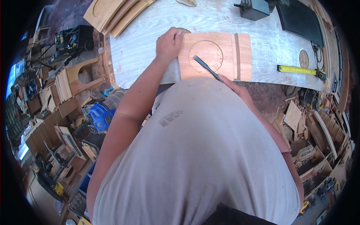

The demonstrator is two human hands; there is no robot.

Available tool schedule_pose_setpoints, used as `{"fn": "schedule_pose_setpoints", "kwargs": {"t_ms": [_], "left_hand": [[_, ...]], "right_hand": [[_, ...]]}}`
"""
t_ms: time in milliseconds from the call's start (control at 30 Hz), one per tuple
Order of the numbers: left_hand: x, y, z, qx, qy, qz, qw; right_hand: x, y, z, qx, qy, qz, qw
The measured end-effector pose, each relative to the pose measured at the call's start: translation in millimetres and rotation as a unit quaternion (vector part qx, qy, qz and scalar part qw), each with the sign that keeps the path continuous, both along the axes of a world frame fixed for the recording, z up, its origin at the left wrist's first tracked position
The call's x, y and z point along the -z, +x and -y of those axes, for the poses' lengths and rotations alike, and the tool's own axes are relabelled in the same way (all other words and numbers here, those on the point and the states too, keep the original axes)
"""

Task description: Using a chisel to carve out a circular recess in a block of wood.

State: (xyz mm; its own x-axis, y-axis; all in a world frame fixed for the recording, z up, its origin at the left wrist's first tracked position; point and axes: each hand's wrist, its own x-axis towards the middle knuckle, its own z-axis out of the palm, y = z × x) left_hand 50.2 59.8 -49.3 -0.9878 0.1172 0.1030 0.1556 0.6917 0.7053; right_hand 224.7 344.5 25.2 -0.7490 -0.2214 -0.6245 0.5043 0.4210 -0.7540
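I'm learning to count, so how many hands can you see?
2: the left hand at the left edge of the board, and the right hand holding the chisel. No others show.

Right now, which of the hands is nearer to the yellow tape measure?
Right. The right hand holds the chisel, left of the tape measure. The left hand is farther away, by the far left corner of the wooden board.

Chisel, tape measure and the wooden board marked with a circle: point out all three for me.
Chisel [206, 66]: head view, midway along its visible length.
Tape measure [298, 70]: head view, on its drawn-out yellow tape.
Wooden board [210, 52]: head view, on the wood inside its circle.
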Motion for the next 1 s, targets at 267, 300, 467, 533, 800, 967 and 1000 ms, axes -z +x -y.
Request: {"fn": "schedule_pose_setpoints", "kwargs": {"t_ms": [267, 300, 467, 533, 800, 967, 1000], "left_hand": [[-0.5, 1.3, 0.2, 0.021, -0.004, 0.007, 1.000], [-1.1, 1.6, 1.0, 0.019, -0.004, 0.006, 1.000], [-1.2, 1.5, 1.3, 0.016, 0.003, 0.009, 1.000], [-2.1, 2.1, 1.1, 0.012, 0.002, 0.016, 1.000], [1.5, -0.4, 0.1, 0.017, -0.005, -0.026, 1.000], [-2.6, 2.3, -0.4, 0.012, 0.005, 0.021, 1.000], [-2.9, -0.2, 2.1, 0.009, 0.003, 0.019, 1.000]], "right_hand": [[-0.1, -7.0, 5.5, 0.040, -0.039, -0.013, 0.998], [-2.3, -5.5, 2.6, 0.022, -0.015, -0.023, 0.999], [-3.8, 3.4, -2.0, 0.020, 0.002, -0.043, 0.999], [-3.1, 2.3, -2.1, 0.019, 0.004, -0.033, 0.999], [-2.3, -4.1, 3.7, 0.025, 0.000, -0.045, 0.999], [4.1, -8.5, 3.3, 0.034, -0.046, -0.006, 0.998], [6.9, -5.2, 1.0, 0.035, -0.046, -0.027, 0.998]]}}
